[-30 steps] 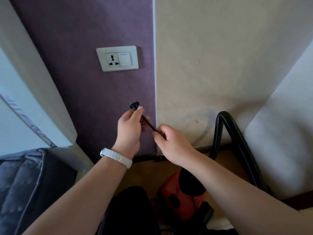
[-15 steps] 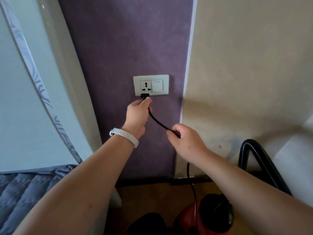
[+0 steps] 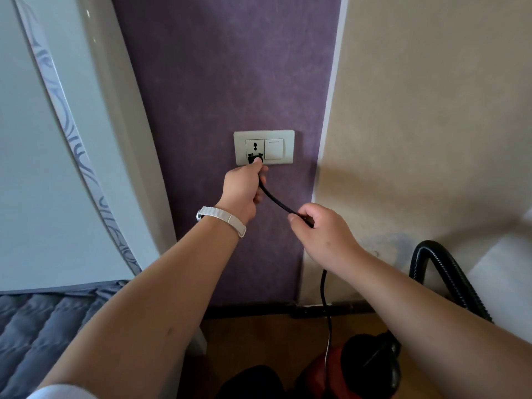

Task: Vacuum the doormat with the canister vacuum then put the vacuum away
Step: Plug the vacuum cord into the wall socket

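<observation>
A white wall socket [image 3: 264, 147] with a switch sits on the purple wall. My left hand [image 3: 243, 188], a white band on its wrist, pinches the black plug [image 3: 255, 159] and holds it against the socket's lower holes. My right hand [image 3: 322, 234] grips the black power cord [image 3: 276, 201] a short way back from the plug. The cord hangs down to the red and black canister vacuum [image 3: 354, 367] on the floor at the bottom. Its ribbed black hose [image 3: 443, 272] arches up at the right. The doormat is not in view.
A white door or panel with a grey patterned stripe [image 3: 72, 139] stands at the left. A grey quilted bedcover [image 3: 37, 326] lies at the lower left. A beige wall [image 3: 431, 110] meets the purple one, with a dark skirting board [image 3: 288, 309] above the wooden floor.
My left hand has lifted the plug from below the socket up to its holes. My right hand followed, sliding along the cord. The view has moved closer to the wall.
</observation>
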{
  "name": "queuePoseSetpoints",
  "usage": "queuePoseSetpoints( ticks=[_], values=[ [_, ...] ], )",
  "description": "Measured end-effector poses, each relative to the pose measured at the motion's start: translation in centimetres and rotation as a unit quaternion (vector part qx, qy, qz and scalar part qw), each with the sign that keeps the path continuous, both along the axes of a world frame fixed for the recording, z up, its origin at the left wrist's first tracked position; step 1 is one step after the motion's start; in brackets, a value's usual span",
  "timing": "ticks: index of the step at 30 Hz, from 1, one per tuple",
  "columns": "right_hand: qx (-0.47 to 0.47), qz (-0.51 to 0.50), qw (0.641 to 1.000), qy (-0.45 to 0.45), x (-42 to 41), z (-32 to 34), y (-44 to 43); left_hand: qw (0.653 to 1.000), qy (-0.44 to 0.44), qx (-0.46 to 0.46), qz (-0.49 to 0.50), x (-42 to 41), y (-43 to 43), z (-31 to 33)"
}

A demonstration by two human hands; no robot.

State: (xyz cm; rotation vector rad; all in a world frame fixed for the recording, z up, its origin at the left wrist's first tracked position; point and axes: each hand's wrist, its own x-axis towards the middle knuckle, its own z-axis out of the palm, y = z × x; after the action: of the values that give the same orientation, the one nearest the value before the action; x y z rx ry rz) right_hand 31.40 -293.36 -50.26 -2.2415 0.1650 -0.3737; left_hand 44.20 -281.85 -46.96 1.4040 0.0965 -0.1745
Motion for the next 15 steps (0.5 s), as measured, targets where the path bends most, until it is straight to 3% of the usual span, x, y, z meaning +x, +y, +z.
queuePoseSetpoints(
  ticks=[15],
  values=[
    [-0.02, 0.012, 0.999, -0.046, 1.1, 1.9, -0.3, 0.997, 0.055, -0.013, 0.048, 1.5, -1.2, 1.9]
  ],
)
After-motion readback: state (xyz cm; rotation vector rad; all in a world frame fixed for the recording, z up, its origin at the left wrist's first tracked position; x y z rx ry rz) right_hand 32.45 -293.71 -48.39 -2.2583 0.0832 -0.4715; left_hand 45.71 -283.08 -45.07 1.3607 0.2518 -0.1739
